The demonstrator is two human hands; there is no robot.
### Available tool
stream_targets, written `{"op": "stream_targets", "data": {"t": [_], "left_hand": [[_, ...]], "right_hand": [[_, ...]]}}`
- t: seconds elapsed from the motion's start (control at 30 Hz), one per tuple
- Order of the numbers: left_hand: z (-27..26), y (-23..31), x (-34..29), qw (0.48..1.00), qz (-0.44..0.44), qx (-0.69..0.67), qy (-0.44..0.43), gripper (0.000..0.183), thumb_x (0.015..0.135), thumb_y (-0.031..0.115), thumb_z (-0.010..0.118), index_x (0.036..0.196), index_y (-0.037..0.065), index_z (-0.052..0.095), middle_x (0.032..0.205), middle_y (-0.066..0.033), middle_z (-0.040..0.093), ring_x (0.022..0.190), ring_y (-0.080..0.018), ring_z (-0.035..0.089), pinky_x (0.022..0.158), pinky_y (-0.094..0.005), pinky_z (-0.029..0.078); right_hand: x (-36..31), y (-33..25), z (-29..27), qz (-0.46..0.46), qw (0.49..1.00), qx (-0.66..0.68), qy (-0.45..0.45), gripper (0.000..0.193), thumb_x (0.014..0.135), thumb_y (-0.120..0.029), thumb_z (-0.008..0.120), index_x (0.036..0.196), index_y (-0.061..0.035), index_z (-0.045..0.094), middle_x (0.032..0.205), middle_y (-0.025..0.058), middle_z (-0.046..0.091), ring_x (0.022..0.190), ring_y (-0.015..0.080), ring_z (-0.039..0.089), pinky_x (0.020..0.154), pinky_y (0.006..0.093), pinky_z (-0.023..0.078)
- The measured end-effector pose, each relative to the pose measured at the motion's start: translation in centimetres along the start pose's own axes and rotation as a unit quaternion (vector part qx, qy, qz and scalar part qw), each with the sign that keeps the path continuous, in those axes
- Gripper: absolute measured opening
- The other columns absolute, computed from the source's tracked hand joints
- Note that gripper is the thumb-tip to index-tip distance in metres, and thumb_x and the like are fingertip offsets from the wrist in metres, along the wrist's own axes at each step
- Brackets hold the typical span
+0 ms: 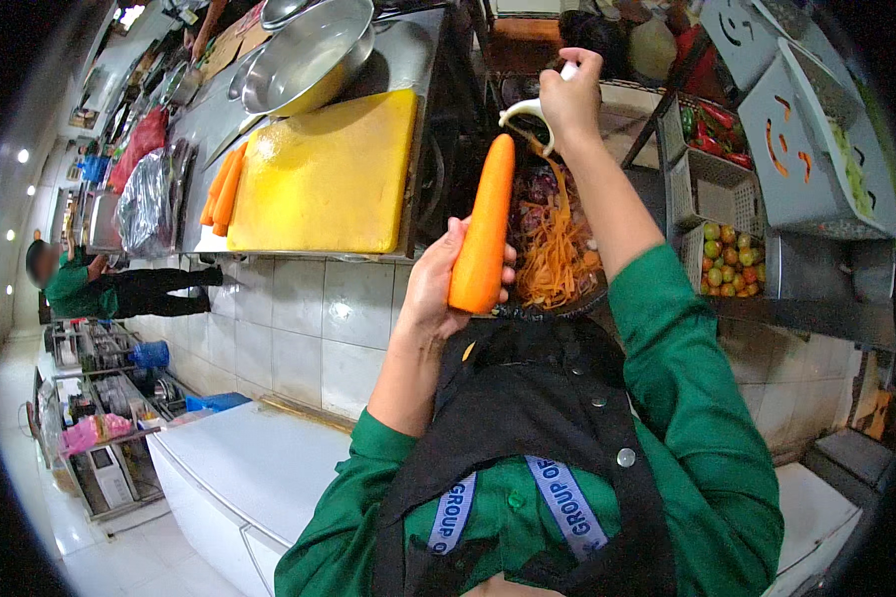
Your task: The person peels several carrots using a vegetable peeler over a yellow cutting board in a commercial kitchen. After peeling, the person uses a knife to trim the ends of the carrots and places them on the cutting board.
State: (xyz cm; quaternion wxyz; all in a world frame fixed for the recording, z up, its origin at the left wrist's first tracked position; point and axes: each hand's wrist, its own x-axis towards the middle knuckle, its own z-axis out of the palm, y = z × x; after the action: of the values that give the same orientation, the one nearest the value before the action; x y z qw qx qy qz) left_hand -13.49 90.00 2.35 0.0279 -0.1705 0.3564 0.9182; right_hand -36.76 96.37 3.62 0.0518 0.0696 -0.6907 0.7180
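Note:
My left hand (438, 279) grips the lower end of a long peeled carrot (483, 227), which points up and away from me. My right hand (570, 95) holds a white peeler (530, 111) at the carrot's far tip. Beneath both hands a dark bin (558, 298) holds a heap of orange carrot peelings (553, 249) and some purple scraps. Two or three more peeled carrots (223, 189) lie at the left edge of a yellow cutting board (324, 179) on the steel counter.
A large steel bowl (309, 55) stands behind the board. Grey crates (712, 189) on the right hold small tomatoes (729, 261) and red chillies (717, 134). A person in green (80, 284) stands far left. A white chest-like unit (259, 468) is below.

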Motion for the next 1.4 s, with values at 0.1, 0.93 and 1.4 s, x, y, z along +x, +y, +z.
{"op": "stream_targets", "data": {"t": [0.1, 0.93, 1.4], "left_hand": [[-0.7, -0.1, 1.1, 0.997, 0.028, -0.039, 0.062, 0.048, 0.097, 0.046, 0.031, 0.118, 0.005, 0.045, 0.091, -0.0127, 0.060, 0.073, -0.0213, 0.062, 0.059, -0.0360, 0.054], [-1.4, -0.3, 2.5, 0.994, 0.040, -0.082, 0.064, 0.046, 0.097, 0.042, 0.034, 0.115, 0.004, 0.052, 0.102, -0.0104, 0.062, 0.088, -0.0212, 0.062, 0.077, -0.0356, 0.051], [-0.4, 0.3, 0.5, 0.998, 0.026, 0.037, 0.041, 0.049, 0.098, 0.045, 0.030, 0.120, 0.005, 0.047, 0.087, -0.0125, 0.061, 0.071, -0.0190, 0.061, 0.062, -0.0318, 0.052]], "right_hand": [[-4.3, 0.2, -0.6, -0.029, 0.997, 0.045, -0.049, 0.036, 0.075, -0.001, 0.054, 0.110, -0.0055, 0.043, 0.104, 0.0115, 0.046, 0.086, 0.0174, 0.047, 0.079, 0.0318, 0.041], [-12.8, -0.8, -0.4, -0.062, 0.990, 0.075, -0.098, 0.034, 0.074, 0.005, 0.047, 0.106, -0.0016, 0.039, 0.106, 0.0141, 0.044, 0.104, 0.0222, 0.045, 0.094, 0.0326, 0.036], [1.2, 1.0, 0.3, -0.036, 0.998, 0.031, 0.037, 0.036, 0.076, -0.004, 0.057, 0.109, -0.0053, 0.044, 0.099, 0.0113, 0.049, 0.078, 0.0200, 0.052, 0.072, 0.0326, 0.045]]}}
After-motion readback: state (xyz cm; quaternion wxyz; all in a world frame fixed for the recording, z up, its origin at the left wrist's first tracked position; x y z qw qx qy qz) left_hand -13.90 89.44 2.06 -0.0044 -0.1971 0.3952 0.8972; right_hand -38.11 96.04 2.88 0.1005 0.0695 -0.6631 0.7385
